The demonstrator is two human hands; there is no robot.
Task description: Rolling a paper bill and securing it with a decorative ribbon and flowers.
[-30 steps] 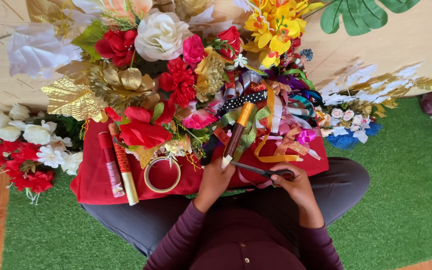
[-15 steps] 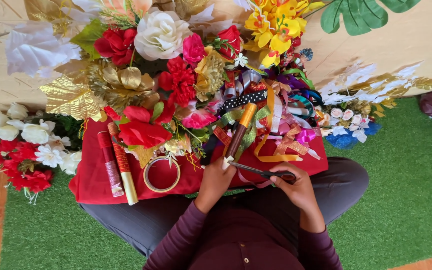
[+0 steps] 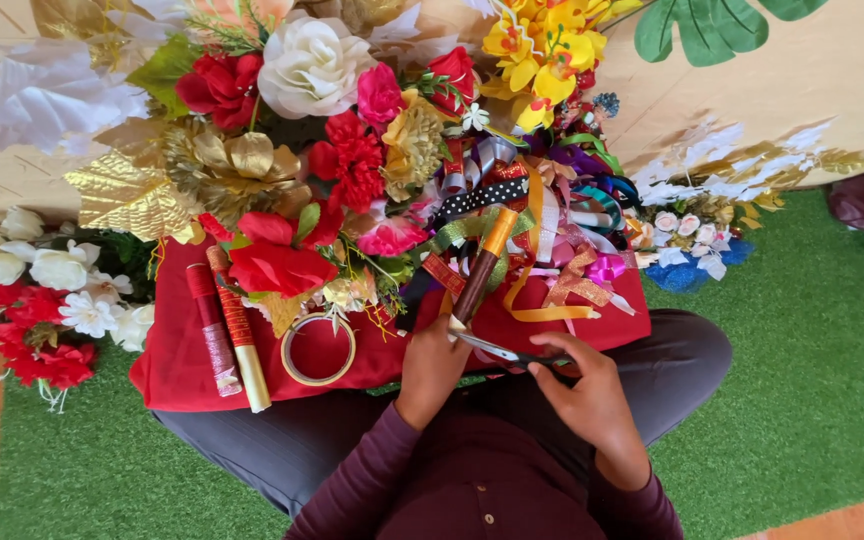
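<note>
Left hand: the left hand (image 3: pixel 432 368) was closed round the lower end of a dark brown rolled stick with a gold-orange upper part (image 3: pixel 484 268), fingers wrapped tight, nothing else in them.
Right hand: the right hand (image 3: pixel 584 392) held a pair of dark-handled scissors with slim metal blades (image 3: pixel 504 351), fingers curled through or over the handles; how far the blades stood apart I could not tell.
Where the stick lay: it rose up and away from the left fingers, tilted a little toward the right, its far end among the heap of coloured curled ribbons (image 3: pixel 562 240).
Long axis: the stick ran away from the body; the scissors lay across it, blade tips pointing leftward at the left fingers.
Nearer hand: the left already had the stick; the scissor tips sat just beside its base, touching or nearly so.
Left of the fingers: a thin gold ring hoop (image 3: pixel 319 348), then two rolls, one gold and red (image 3: pixel 240 330), one dark red glitter (image 3: pixel 210 328), on the red cloth (image 3: pixel 167 370).
Beyond: a bank of artificial red, white and yellow flowers (image 3: pixel 312 110).
</note>
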